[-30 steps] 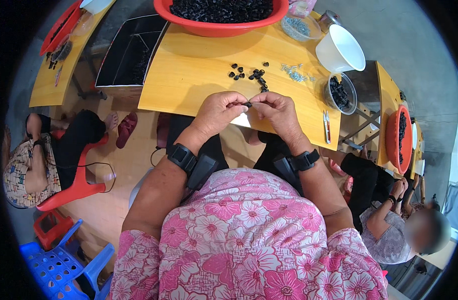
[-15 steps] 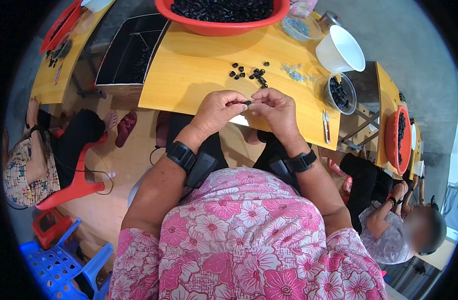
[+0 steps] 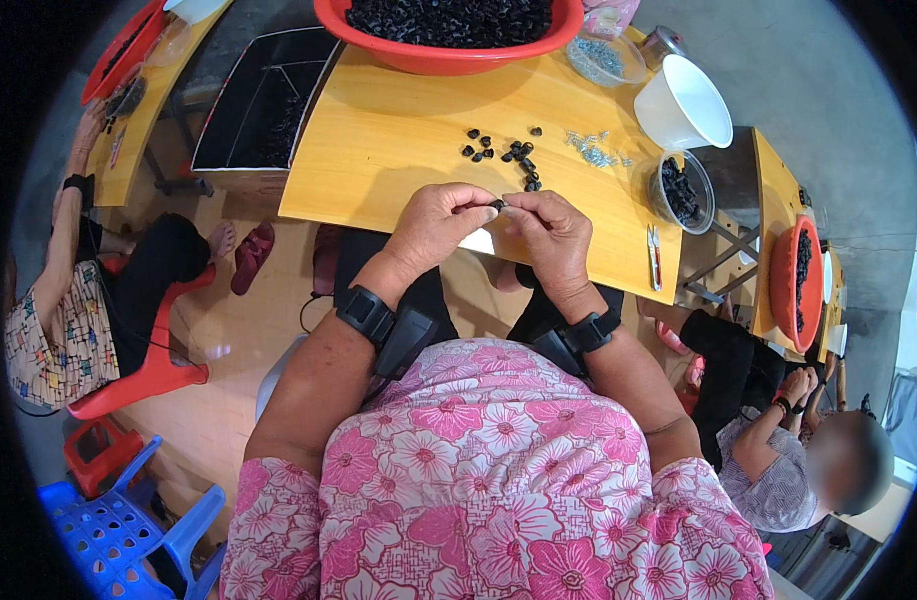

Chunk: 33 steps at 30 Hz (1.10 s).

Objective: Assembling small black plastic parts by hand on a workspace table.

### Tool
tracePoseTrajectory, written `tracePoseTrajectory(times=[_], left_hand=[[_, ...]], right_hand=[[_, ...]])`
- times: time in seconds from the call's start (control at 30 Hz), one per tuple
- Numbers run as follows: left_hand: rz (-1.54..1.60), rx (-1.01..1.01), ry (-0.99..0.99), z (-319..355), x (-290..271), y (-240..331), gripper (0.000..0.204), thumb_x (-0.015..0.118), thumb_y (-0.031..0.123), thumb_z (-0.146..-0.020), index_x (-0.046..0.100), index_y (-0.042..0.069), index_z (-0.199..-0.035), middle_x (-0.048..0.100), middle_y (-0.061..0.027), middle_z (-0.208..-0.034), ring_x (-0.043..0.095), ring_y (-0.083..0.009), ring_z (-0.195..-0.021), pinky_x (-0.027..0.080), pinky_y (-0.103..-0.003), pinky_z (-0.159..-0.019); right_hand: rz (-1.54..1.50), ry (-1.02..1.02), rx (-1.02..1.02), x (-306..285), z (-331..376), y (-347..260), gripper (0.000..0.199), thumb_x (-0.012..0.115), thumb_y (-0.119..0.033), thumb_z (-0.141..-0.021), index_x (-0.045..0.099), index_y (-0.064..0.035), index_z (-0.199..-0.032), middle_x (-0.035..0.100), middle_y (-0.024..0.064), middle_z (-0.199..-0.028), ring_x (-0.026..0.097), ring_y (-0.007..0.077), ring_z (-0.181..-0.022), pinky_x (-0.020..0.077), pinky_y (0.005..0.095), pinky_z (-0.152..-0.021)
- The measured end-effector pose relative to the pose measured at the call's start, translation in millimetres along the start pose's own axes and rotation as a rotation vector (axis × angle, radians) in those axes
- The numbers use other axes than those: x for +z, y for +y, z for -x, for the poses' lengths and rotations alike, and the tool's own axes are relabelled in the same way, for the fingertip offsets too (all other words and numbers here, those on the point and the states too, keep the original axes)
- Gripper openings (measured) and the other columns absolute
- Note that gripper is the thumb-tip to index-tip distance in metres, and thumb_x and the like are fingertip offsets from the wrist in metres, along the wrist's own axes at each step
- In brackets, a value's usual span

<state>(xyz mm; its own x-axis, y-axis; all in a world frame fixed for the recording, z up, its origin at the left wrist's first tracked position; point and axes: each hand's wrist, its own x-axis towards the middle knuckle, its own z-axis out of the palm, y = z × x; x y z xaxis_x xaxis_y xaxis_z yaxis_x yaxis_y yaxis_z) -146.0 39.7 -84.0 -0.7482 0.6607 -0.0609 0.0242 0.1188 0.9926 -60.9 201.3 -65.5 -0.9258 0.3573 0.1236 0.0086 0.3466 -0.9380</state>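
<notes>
Just over the table's near edge, my left hand pinches a small black part between thumb and forefinger. My right hand meets it there, its thumb and forefinger closed at the part's right side; whether it grips the part or a tiny piece is too small to tell. Beyond my fingertips lie several loose black parts of the same colour. Small clear or silvery pieces are scattered to their right.
A red basin heaped with black pieces stands at the far edge. On the right are a white bowl, a clear tub of black parts, a tub of small pieces and slim tools. People sit on both sides.
My hands stay together at nearly the same spot, with the right fingers shifted slightly around the part. The person on the left has stretched an arm toward their table.
</notes>
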Motion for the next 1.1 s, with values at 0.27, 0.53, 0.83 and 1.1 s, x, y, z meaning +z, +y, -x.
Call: tracePoseTrajectory(times=[0.27,0.53,0.83,1.1], left_hand=[[0.053,-0.036,0.007,-2,-1,-1,0.017,0.063,0.011,-0.092,0.069,-0.002,-0.102,0.062,0.0032,-0.081,0.054,-0.0049,-0.073,0.046,-0.021,-0.067],[0.088,0.014,0.023,2,1,1,0.018,0.067,0.012,-0.087,0.07,-0.001,-0.098,0.067,-0.002,-0.078,0.059,-0.0069,-0.07,0.05,-0.024,-0.067],[-0.065,-0.004,0.017,3,2,9,0.015,0.067,0.008,-0.087,0.07,-0.002,-0.098,0.065,0.0001,-0.079,0.056,-0.0049,-0.072,0.049,-0.022,-0.069],[-0.058,0.0,0.022,0,3,8,0.016,0.067,0.009,-0.087,0.07,-0.002,-0.098,0.065,0.0009,-0.078,0.055,-0.0042,-0.071,0.048,-0.021,-0.067]], right_hand=[[0.247,0.038,-0.374,8,6,-2,0.022,0.067,0.005,-0.082,0.07,-0.0055,-0.101,0.066,0.0116,-0.09,0.066,0.0228,-0.078,0.053,0.029,-0.068],[-0.014,-0.027,-0.188,4,8,6,0.015,0.07,0.001,-0.08,0.072,-0.0032,-0.094,0.066,0.0103,-0.087,0.066,0.0198,-0.079,0.053,0.0281,-0.068],[0.304,0.181,-0.038,-18,-17,31,0.017,0.071,-0.008,-0.078,0.07,-0.0038,-0.094,0.066,0.0122,-0.081,0.067,0.0245,-0.074,0.0532,0.0339,-0.068],[0.457,0.133,-0.049,-19,-28,34,0.018,0.07,-0.013,-0.078,0.071,-0.0061,-0.094,0.065,0.0144,-0.081,0.063,0.0315,-0.074,0.0504,0.0398,-0.068]])
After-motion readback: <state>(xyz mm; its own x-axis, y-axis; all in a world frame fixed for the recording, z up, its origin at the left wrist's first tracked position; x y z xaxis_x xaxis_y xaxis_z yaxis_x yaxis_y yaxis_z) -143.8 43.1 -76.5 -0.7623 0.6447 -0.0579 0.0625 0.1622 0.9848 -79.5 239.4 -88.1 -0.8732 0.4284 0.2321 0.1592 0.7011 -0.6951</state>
